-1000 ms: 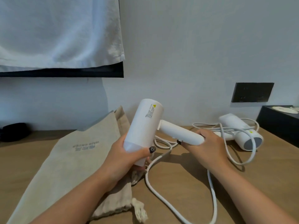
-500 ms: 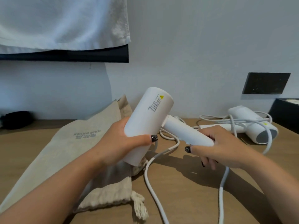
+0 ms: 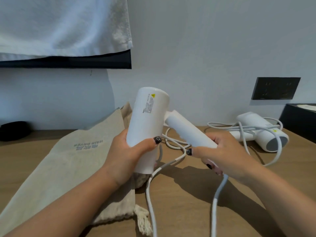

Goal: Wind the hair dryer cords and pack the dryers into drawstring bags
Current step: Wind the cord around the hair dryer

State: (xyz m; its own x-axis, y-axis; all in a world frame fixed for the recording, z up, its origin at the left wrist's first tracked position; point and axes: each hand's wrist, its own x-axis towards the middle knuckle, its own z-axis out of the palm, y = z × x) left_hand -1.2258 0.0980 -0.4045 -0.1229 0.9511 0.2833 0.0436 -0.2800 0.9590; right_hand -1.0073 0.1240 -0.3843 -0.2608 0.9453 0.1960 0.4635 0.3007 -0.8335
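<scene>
Hands hold white hair dryer upright; cord trails loose.

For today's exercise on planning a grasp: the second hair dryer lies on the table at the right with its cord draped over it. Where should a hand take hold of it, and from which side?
Grip the second hair dryer round its barrel, coming from above. It lies flat on the table with its grey end facing the camera, so the rounded top is open to the fingers. Its handle looks covered by the loose cord, which could snag.
</scene>
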